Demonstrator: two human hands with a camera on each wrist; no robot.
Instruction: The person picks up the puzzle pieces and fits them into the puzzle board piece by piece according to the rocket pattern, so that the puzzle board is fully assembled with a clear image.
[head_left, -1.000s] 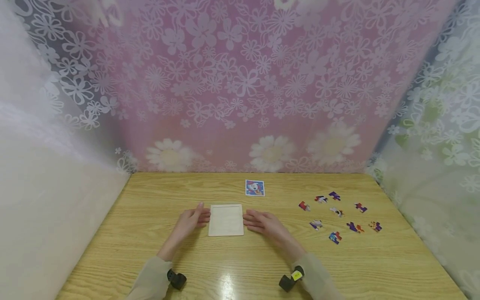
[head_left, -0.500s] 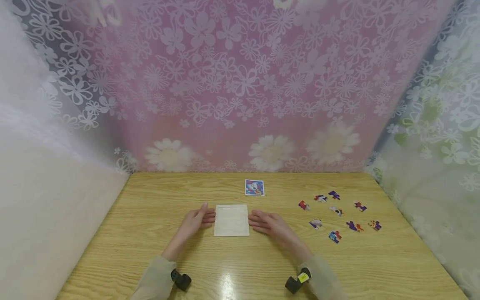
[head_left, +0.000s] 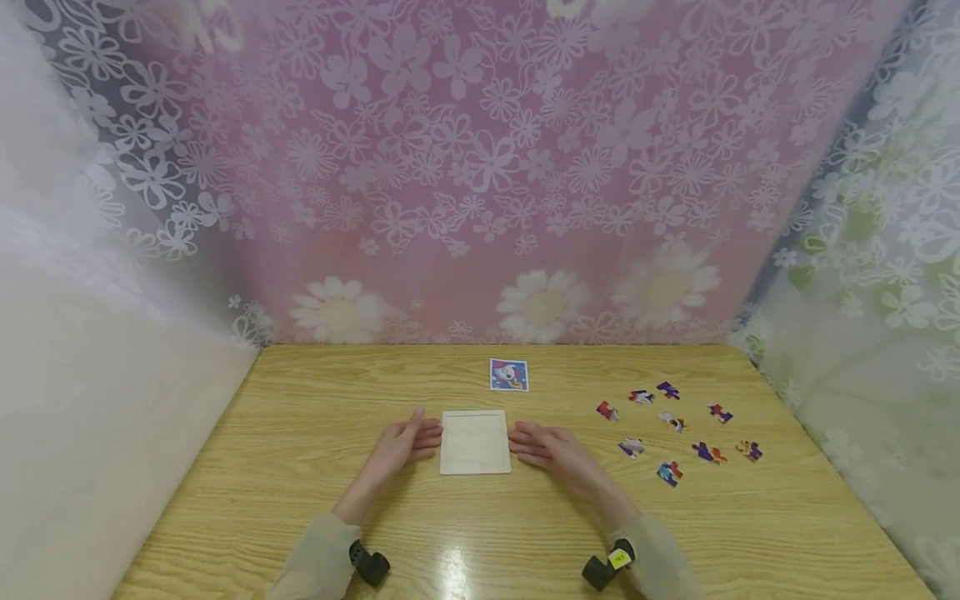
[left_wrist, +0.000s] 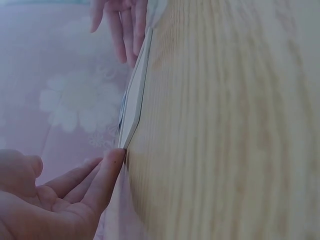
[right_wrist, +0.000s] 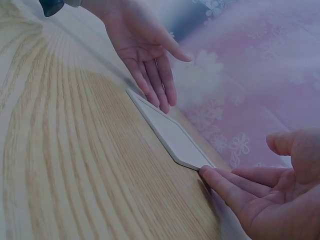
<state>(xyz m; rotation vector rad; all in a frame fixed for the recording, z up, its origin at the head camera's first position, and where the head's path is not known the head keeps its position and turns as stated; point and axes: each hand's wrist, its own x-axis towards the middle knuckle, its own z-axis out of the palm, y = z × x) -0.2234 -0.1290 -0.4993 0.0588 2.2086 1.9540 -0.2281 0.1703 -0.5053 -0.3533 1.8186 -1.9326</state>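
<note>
A flat white square board lies on the wooden table, a little left of the middle. My left hand has straight fingers against the board's left edge. My right hand touches its right edge the same way. In the left wrist view my left fingertips meet the near corner of the board. The right wrist view shows my right fingertips at a corner of the board and the left hand at its far side. Neither hand curls round anything.
A small picture card lies just behind the board. Several coloured puzzle pieces are scattered on the right part of the table. Flower-patterned curtains close off the back and both sides.
Both hands have slid the white board to the right across the table, keeping their fingers on its two side edges.
</note>
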